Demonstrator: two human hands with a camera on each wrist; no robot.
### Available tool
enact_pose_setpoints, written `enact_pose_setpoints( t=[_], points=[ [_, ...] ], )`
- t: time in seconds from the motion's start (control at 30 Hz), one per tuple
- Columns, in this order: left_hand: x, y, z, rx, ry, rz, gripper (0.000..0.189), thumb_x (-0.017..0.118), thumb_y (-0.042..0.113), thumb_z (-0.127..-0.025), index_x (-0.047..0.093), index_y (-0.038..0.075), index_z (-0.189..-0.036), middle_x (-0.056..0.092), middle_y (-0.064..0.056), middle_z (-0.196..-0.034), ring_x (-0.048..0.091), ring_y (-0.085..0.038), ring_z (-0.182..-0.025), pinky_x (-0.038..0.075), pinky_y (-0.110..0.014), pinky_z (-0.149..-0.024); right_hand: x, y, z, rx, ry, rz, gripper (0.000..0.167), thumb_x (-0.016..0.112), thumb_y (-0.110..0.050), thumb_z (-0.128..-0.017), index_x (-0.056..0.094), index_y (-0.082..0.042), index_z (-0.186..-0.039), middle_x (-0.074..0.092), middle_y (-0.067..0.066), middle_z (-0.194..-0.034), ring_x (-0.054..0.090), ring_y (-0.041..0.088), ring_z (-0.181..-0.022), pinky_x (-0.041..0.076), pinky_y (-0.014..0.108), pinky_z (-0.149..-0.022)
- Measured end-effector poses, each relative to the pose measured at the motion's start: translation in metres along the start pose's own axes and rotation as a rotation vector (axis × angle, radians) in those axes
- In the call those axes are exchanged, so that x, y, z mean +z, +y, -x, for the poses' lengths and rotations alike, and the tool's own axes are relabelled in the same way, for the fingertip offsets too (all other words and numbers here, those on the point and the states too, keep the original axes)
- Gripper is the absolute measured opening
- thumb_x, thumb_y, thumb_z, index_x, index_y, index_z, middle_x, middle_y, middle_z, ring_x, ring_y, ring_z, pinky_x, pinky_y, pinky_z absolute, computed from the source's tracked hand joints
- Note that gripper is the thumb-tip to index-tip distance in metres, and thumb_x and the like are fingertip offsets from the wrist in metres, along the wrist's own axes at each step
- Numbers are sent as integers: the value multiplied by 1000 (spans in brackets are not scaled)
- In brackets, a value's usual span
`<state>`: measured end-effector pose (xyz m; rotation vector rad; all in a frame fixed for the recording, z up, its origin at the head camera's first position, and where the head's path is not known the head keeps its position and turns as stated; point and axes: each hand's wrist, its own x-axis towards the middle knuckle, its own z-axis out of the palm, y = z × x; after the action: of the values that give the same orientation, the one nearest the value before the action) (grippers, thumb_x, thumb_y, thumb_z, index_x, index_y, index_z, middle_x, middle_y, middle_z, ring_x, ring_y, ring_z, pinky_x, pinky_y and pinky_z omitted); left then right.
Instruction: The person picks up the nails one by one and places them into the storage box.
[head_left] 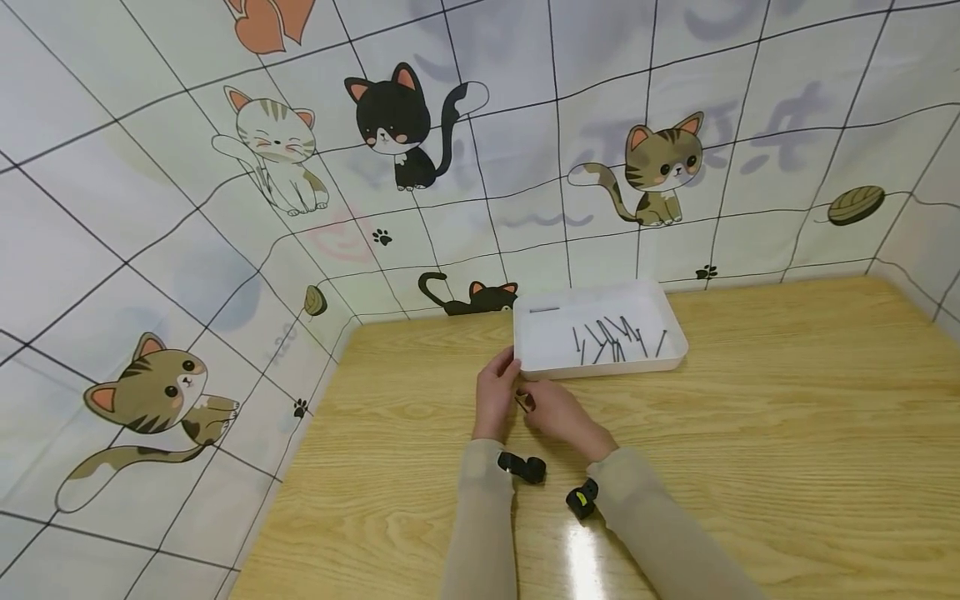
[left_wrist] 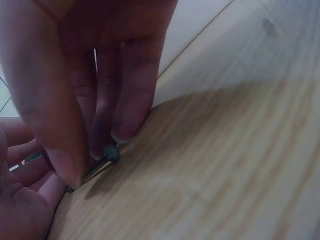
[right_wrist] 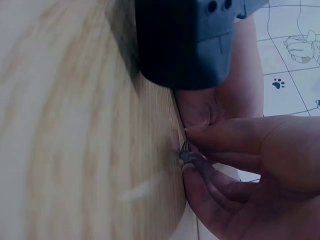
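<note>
Beside the near left corner of a white tray (head_left: pixel 600 369), my two hands meet low over the table. In the left wrist view, my left hand (left_wrist: pixel 100 75) holds a thin dark screw (left_wrist: pixel 111 153) between thumb and fingers, the round head by a fingertip. My right hand (head_left: pixel 558 408) comes in from the right. In the right wrist view, its fingertips pinch round a small dark metal screw end (right_wrist: pixel 185 155) at the tabletop. Several thin dark screws (head_left: pixel 617 343) lie loose inside the tray, with a single one (head_left: pixel 544 310) apart at its back left.
The wood-grain table (head_left: pixel 787 417) runs up to a wall cloth (head_left: pixel 525 183) printed with cats and a grid. A black wrist camera (head_left: pixel 525 467) sits on the left sleeve and another (head_left: pixel 582 498) on the right one.
</note>
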<state>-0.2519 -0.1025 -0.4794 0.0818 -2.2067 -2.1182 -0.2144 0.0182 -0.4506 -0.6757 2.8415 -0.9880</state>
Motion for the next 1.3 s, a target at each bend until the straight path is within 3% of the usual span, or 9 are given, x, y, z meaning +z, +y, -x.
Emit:
enact_pose_setpoints(
  t=[0.33,0.53,0.8,1.03,1.17,1.3],
  points=[
    [3,-3,-1,11,4,-33,34,53,19,-90,55,12,-123,56,-2,-120,49,-9,-109,37,-31,-93,-3,-5,5,-41,41,83,21,55,9,-74,65,-6,-86,64,7,-87,58,25,-79,47,37,-69],
    [3,-5,-1,8,17,-31,33,54,19,-90,56,14,-122,57,-1,-120,48,-10,-111,36,-33,-95,-7,-9,9,-25,5,122,16,58,7,-73,66,-7,-77,64,3,-76,59,21,-71,47,34,-62],
    [1,2,2,0,11,-32,34,54,18,-90,56,11,-123,55,-3,-121,46,-11,-113,34,-33,-96,-9,-11,11,57,-70,201,15,61,0,-72,57,-12,-63,54,-3,-62,48,14,-57,40,29,-53],
    [0,22,12,-15,-16,-24,39,53,19,-90,51,4,-126,51,-11,-126,44,-18,-117,33,-35,-97,-13,-12,15,103,-113,183,16,61,-5,-73,52,-11,-62,49,-2,-58,44,15,-53,36,29,-49],
    [0,22,13,-26,-10,-18,38,52,18,-91,51,4,-126,52,-10,-125,44,-17,-117,34,-35,-96,-16,-7,18,95,-90,177,17,58,-5,-75,50,-12,-62,48,-2,-57,41,15,-51,34,28,-48],
    [0,14,7,-28,-10,5,36,52,15,-91,52,6,-125,53,-9,-124,45,-15,-115,35,-35,-96,-22,2,21,75,-57,156,8,57,-9,-81,58,-12,-73,56,-3,-68,50,13,-61,42,30,-56]
  ],
)
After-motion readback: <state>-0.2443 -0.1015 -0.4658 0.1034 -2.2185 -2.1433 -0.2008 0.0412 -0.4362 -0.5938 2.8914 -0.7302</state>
